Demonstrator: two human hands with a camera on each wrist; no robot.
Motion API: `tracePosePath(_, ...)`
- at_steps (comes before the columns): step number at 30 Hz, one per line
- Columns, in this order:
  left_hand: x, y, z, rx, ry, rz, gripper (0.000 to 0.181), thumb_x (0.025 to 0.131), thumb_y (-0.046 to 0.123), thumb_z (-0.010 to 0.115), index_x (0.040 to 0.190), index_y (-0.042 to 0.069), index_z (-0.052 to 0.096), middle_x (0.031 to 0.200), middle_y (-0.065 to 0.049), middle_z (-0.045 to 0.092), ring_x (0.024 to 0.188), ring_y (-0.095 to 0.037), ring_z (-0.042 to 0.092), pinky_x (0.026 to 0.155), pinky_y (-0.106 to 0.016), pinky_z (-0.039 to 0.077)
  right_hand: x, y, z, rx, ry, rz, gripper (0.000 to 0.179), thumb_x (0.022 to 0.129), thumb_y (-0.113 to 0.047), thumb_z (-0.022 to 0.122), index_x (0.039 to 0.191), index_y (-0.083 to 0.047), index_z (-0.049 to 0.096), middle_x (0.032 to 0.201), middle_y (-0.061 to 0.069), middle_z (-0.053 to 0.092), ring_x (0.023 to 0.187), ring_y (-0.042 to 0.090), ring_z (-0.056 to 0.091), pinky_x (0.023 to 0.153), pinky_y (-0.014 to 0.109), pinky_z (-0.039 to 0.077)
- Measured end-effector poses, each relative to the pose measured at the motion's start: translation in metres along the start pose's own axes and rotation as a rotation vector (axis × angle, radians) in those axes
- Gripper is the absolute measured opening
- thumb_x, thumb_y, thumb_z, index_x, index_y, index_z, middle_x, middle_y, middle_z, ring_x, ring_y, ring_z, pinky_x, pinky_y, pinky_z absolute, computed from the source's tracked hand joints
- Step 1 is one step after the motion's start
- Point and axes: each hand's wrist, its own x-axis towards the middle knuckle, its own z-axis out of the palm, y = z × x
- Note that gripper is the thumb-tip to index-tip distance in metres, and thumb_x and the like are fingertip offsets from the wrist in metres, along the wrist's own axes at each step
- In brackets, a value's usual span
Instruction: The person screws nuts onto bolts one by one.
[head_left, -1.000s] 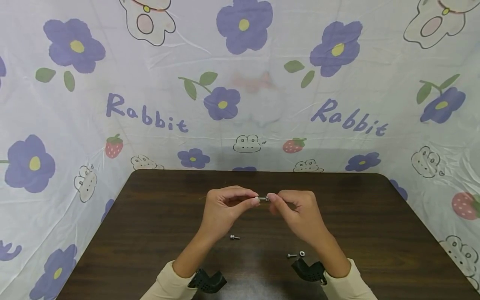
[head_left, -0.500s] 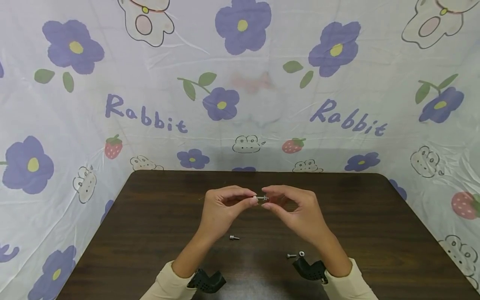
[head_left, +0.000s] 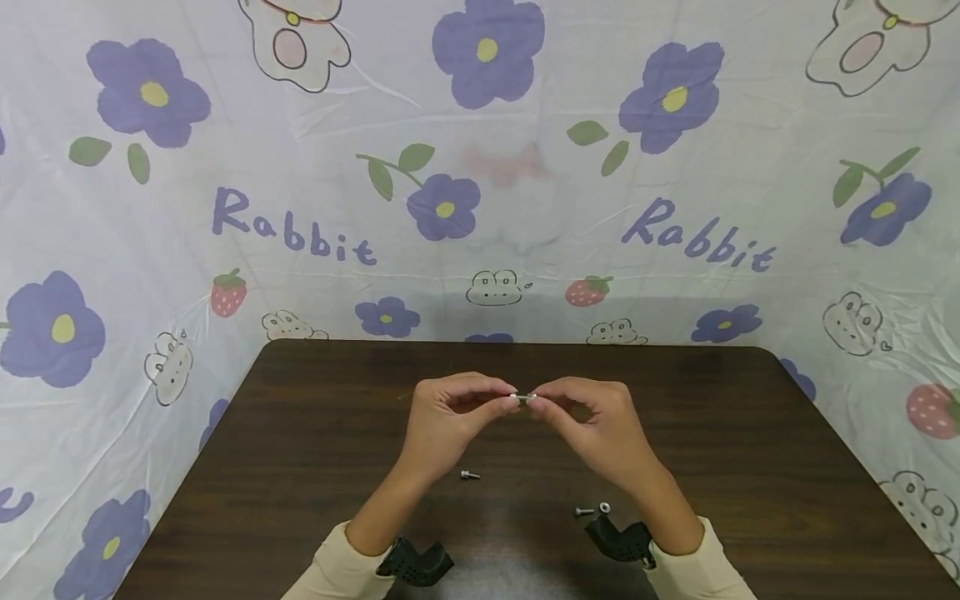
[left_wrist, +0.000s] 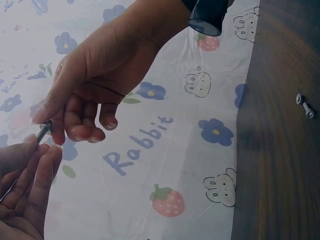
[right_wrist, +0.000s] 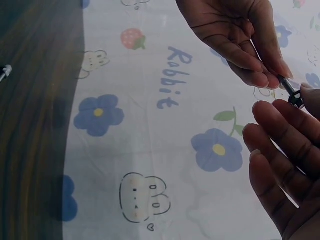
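In the head view, my left hand [head_left: 448,421] and right hand [head_left: 596,421] meet fingertip to fingertip above the table. Between them lies a small metal bolt [head_left: 523,397], roughly level. My left thumb and fingers pinch one end of it and cover that end. A nut [right_wrist: 296,100] sits around the other end, pinched by my right thumb and index finger. Bare thread of the bolt [left_wrist: 42,135] shows between the two hands in the left wrist view. The other fingers of my right hand are loosely bent, away from the bolt.
On the dark wooden table [head_left: 337,442], a loose bolt [head_left: 470,475] lies nearer my left forearm. Another bolt [head_left: 584,512] and a nut [head_left: 604,507] lie beside my right wrist's black camera mount [head_left: 618,539]. A patterned cloth [head_left: 525,250] hangs behind the table.
My right thumb and fingers spread off the nut half a second ago and now pinch it again. My left hand keeps its hold on the bolt in the same place.
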Motion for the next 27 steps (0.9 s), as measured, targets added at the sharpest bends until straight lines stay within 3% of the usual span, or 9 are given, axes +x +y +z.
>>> tracePosePath(7,0.0004,0.0006,0.0002,0.01,0.001,-0.001,0.01,0.086,0.003,0.08,0.096,0.0,0.078,0.088,-0.007,0.076,0.075,-0.024,0.073,0.064,-0.037,0.063,0.0007,-0.0011,0.0002,-0.001,-0.01,0.025,0.018,0.093,0.004,0.069,0.089,-0.012,0.076,0.076,-0.005,0.072,0.068,0.012,0.07,0.061,0.021,0.057)
tracePosePath(10,0.0001,0.0009,-0.0003,0.016,0.003,-0.011,0.01,0.087,0.004,0.08,0.096,0.0,0.079,0.089,-0.006,0.076,0.075,-0.022,0.073,0.065,-0.037,0.063,0.0004,-0.0009,-0.0005,-0.004,-0.003,0.025,0.016,0.09,0.002,0.074,0.099,-0.011,0.076,0.08,-0.004,0.073,0.068,0.009,0.069,0.058,0.021,0.055)
tracePosePath(15,-0.0005,0.001,-0.0007,0.02,0.008,-0.019,0.009,0.088,0.005,0.079,0.097,0.003,0.079,0.09,-0.006,0.076,0.076,-0.021,0.073,0.066,-0.036,0.063,0.0009,-0.0021,-0.0012,-0.013,0.007,-0.015,0.039,0.078,0.005,0.084,0.113,-0.009,0.073,0.09,0.0,0.075,0.072,0.009,0.068,0.059,0.022,0.056)
tracePosePath(27,-0.0006,0.0006,-0.0002,0.006,-0.003,-0.008,0.01,0.088,0.004,0.079,0.097,0.002,0.079,0.09,-0.007,0.076,0.076,-0.028,0.074,0.066,-0.038,0.063,0.0012,-0.0024,-0.0012,0.003,0.003,-0.044,0.025,0.083,0.006,0.08,0.102,-0.011,0.077,0.089,-0.001,0.076,0.069,0.007,0.068,0.056,0.022,0.054)
